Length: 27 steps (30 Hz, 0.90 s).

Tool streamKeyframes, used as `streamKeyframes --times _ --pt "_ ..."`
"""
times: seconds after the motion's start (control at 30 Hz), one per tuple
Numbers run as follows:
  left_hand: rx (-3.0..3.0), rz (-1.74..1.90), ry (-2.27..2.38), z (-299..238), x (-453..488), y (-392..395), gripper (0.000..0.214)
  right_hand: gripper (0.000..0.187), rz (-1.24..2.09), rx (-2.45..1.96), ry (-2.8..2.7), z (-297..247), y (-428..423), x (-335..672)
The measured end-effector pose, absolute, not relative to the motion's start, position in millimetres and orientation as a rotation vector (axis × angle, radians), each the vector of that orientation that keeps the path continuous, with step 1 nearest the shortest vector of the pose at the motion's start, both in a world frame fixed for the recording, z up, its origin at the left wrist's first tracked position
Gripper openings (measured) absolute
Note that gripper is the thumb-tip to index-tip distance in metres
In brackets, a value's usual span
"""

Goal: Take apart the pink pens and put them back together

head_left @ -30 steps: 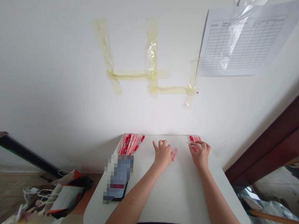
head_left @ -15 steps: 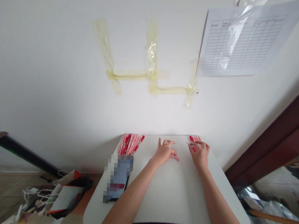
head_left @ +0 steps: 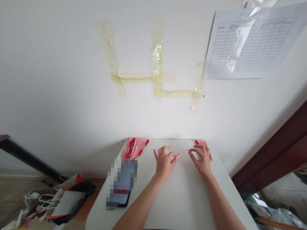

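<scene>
My left hand (head_left: 163, 163) is over the middle of the white table, its thumb side toward the right. A short pink pen barrel (head_left: 176, 157) is pinched in it, pointing up and right. A small white piece (head_left: 166, 145) shows just beyond its raised fingertips; I cannot tell if it is held. My right hand (head_left: 201, 158) pinches a thin pinkish stick (head_left: 187, 150), like a pen refill, between thumb and index finger. Its tip points left toward the barrel, with a gap between them. Behind the right hand lie several red and pink pens (head_left: 210, 155), partly hidden by it.
At the table's (head_left: 180, 204) back left lies a row of red and pink pens (head_left: 135, 148). A phone (head_left: 125, 181), blurred out, is in front of them. The wall with yellowish tape (head_left: 157, 57) and a taped form (head_left: 248, 48) rises behind the back edge.
My right hand has moved left with the thin stick. My left hand has turned, and the pink barrel now points up rather than down to the right. The hands are closer together.
</scene>
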<state>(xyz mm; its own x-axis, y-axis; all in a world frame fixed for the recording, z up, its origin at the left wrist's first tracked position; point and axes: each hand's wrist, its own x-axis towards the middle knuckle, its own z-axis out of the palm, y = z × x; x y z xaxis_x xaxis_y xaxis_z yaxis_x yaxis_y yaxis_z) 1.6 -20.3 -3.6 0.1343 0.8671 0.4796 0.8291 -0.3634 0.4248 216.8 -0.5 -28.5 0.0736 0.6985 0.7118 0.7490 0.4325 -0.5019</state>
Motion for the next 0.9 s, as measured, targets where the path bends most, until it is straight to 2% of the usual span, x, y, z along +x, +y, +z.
streamKeyframes --times 0.9 --pt "2.301 1.118 1.734 -20.1 1.1 -24.6 0.011 0.017 0.027 -1.14 -1.833 -15.7 -13.0 196.9"
